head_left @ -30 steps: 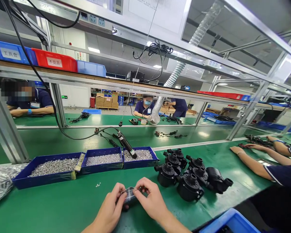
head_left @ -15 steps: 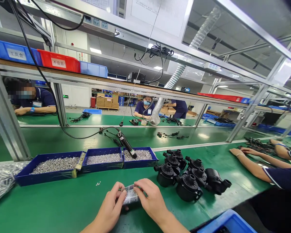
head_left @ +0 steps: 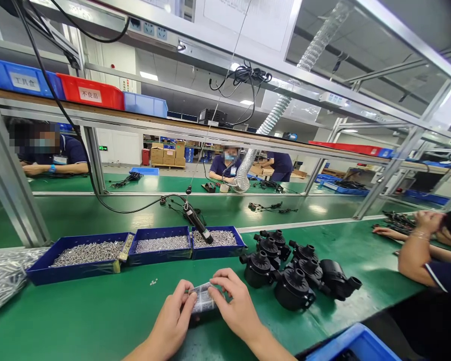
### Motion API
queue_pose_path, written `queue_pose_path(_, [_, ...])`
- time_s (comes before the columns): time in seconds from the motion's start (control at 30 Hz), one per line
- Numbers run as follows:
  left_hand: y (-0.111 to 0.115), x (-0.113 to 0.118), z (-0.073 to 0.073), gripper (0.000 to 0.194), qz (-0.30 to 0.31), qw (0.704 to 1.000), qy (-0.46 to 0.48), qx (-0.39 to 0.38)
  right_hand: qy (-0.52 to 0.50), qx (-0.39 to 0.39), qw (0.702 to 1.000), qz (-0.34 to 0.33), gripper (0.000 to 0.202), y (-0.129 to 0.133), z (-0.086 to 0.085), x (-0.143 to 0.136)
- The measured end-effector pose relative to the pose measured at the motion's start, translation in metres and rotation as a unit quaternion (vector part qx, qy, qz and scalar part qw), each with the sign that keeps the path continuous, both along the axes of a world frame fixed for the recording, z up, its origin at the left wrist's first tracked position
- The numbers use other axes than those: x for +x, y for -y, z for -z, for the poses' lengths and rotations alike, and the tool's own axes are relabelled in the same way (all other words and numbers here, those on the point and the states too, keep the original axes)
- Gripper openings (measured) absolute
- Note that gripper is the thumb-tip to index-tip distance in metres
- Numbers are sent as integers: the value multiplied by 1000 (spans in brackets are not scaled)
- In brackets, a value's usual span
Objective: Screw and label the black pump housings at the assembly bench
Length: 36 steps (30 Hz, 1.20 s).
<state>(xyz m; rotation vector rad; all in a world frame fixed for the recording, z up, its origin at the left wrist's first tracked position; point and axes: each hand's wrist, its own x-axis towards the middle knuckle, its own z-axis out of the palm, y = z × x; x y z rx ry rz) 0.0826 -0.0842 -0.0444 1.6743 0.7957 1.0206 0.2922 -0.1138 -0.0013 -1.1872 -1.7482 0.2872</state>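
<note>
A small clear-and-silver sheet with a grid of lines [head_left: 203, 299] lies between my hands at the near middle of the green bench, over something dark that is mostly hidden. My left hand [head_left: 176, 313] pinches its left edge between thumb and fingers. On the right edge, my right hand [head_left: 235, 303] grips it the same way. Several black pump housings [head_left: 294, 288] stand to the right of my hands. A few tiny white rings [head_left: 154, 283] lie on the bench to the left.
Blue trays of small metal parts [head_left: 161, 245] line the back, with a hanging black electric screwdriver [head_left: 197, 223] above them. A bag of metal parts [head_left: 7, 276] lies far left. At right are a co-worker's arm [head_left: 417, 255] and a blue bin [head_left: 355, 343].
The co-worker at the right has leaned in and raised a hand to the head. My hands keep nearly the same hold on the sheet.
</note>
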Motion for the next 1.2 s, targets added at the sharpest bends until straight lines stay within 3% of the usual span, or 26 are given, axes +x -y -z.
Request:
queue_pose_path(0.2, [1,0,-5,41,2,1000,0,-2,49,79,996,-16,17,2,0,1])
queue_pose_path(0.37, [-1,0,-6,42,2,999,10,-30,110,126,981,-99,19,10,-5,-2])
queue_pose_path(0.47, [1,1,-11,40,-26,1000,8,-2,102,128,986,-42,41,9,-2,-6])
queue_pose_path(0.57, [5,1,-17,35,-38,999,3,26,55,68,996,-11,63,7,3,-8])
queue_pose_path(0.73, [6,1,-20,33,-32,999,12,40,-75,-58,993,-64,57,9,7,-14])
queue_pose_path(0.87, [4,3,-18,36,-24,999,16,34,-141,-99,983,-60,48,9,6,-18])
queue_pose_path(1.07, [6,5,-18,43,-14,1000,17,0,-77,-35,995,-47,40,7,8,-15])
queue_pose_path(1.2, [4,6,-16,47,-14,999,27,-12,-22,31,999,-38,51,7,11,-14])
